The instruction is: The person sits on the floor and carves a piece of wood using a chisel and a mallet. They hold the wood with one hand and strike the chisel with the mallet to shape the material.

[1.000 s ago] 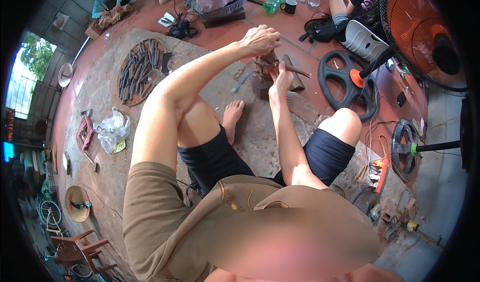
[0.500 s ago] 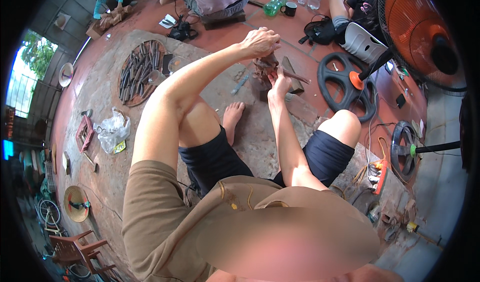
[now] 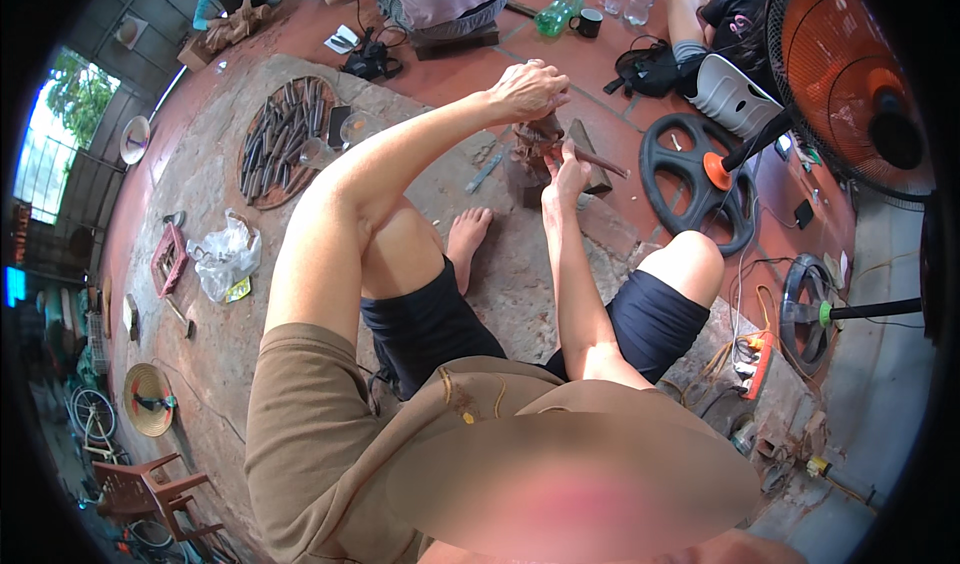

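Ahead of my feet, a dark brown carved figure (image 3: 536, 147), apparently wood, stands on a brown block (image 3: 526, 186). My left hand (image 3: 530, 92) is closed over its top, knuckles up. From the right, my right hand (image 3: 567, 176) reaches in palm up, its fingers against the carving's side. A slim brown rod (image 3: 606, 163), like a carving tool's handle, juts rightward from the right hand's fingers. Its other end is hidden there. Behind the rod, a wooden block (image 3: 594, 154) lies close to the carving.
To the left, a round tray (image 3: 243, 186) holds many dark chisel-like tools. A plastic bag (image 3: 225, 261), a pink basket (image 3: 169, 261) and a small hammer (image 3: 181, 318) lie on the floor. An orange fan (image 3: 850, 84) with a black base (image 3: 700, 179) stands right. Other people sit farther off.
The whole view has shifted slightly. Both hands keep their places at the carving, with the left hand tilted a little differently on top and the rod still jutting right.
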Demonstrator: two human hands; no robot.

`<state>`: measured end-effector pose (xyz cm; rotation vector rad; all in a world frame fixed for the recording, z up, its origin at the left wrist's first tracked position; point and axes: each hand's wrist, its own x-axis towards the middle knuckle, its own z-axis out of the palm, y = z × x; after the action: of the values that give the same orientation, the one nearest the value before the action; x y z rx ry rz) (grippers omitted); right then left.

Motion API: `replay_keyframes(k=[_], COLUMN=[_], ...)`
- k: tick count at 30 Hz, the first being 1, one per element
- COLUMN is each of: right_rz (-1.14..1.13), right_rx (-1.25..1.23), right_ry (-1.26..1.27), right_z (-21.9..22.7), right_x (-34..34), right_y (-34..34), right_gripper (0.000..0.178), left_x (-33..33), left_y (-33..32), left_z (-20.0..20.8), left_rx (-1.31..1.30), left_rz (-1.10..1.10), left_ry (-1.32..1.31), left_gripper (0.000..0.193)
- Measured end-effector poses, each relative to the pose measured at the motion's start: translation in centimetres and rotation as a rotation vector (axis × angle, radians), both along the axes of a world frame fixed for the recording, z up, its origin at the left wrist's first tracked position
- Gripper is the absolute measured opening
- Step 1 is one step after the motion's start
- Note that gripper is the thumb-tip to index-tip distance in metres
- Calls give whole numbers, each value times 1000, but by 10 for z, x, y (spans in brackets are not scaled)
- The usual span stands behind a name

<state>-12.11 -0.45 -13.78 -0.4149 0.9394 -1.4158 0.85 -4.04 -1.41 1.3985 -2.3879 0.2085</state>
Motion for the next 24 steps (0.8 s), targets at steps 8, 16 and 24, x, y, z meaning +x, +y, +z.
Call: replay_keyframes(k=[8, 16, 24], right_rz=[-1, 54, 68], right_rx=[32, 62, 49], right_ry=[34, -30, -23], right_z=[-5, 3, -1], right_x=[0, -2, -4], right_y=[-9, 3, 6], right_gripper=[17, 13, 10], left_x=[0, 2, 2], left_y=[-1, -1, -3], left_z=[0, -1, 1], left_rx=[-8, -10, -6], left_rz=[-10, -3, 8], left_ry=[5, -9, -46], left_gripper=[26, 26, 27])
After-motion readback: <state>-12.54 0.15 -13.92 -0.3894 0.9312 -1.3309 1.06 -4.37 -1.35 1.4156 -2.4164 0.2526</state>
